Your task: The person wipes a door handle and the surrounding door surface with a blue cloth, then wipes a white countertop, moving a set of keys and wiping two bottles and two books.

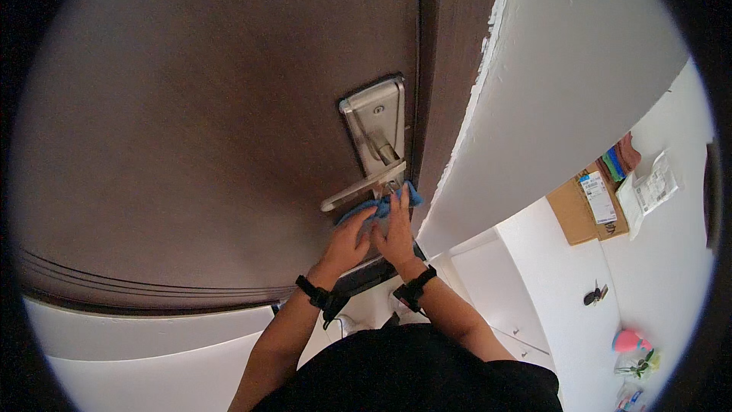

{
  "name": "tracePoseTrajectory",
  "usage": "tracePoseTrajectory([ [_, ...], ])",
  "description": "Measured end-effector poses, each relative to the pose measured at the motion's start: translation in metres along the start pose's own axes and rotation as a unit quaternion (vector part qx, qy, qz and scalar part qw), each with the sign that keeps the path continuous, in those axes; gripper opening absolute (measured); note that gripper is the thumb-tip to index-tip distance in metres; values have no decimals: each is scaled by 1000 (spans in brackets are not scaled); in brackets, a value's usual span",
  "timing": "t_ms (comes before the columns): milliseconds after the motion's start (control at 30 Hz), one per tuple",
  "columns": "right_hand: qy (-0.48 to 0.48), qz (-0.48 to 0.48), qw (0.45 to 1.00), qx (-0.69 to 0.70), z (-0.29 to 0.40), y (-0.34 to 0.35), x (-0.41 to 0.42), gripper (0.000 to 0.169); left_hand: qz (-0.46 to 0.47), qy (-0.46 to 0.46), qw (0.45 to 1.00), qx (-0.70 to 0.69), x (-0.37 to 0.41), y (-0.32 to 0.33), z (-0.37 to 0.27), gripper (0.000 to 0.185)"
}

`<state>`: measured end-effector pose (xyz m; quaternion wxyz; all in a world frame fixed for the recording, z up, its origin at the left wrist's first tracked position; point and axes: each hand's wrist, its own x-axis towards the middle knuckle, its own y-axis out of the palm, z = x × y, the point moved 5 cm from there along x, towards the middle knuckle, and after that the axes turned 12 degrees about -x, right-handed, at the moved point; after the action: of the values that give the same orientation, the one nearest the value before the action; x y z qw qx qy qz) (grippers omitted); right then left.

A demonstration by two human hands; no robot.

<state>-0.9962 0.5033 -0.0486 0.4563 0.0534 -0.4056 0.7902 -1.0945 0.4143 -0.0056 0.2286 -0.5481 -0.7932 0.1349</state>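
A blue cloth (pixel 414 193) is bunched against the lower end of a metal door-handle plate (pixel 378 100), just below the lever handle (pixel 361 186). My left hand (pixel 345 245) holds the cloth's left part, fingertips on the fabric. Beside it, my right hand (pixel 396 234) presses the right part with its fingers stretched upward. The lever slants down to the left in front of the plate, and a keyhole shows near the plate's top. Between them, the cloth and my fingers hide the plate's bottom.
The dark brown door (pixel 200 126) meets a brown frame (pixel 457 40) and a white wall (pixel 572 57). On a white surface at right are a cardboard box (pixel 572 206), folded cloths (pixel 620 157), a plastic mailer (pixel 655 186), keys (pixel 596 294) and a pink bottle (pixel 629 340).
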Motion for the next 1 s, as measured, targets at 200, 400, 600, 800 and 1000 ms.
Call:
tracePoseTrajectory([
  [200,33,-55,994,87,-5,-8,6,70,30,-24,999,12,11,9,-4,50],
  [400,38,-108,973,203,-2,-21,14,59,-80,41,993,82,-5,11,-19,56],
  [600,-18,-122,969,213,18,-46,38,57,-124,117,982,79,6,6,-56,57],
  [800,-11,-138,975,175,16,-39,37,50,-124,83,989,11,4,15,-35,49],
  [1000,-12,-163,981,105,18,-38,33,32,-142,104,983,55,0,17,-25,48],
])
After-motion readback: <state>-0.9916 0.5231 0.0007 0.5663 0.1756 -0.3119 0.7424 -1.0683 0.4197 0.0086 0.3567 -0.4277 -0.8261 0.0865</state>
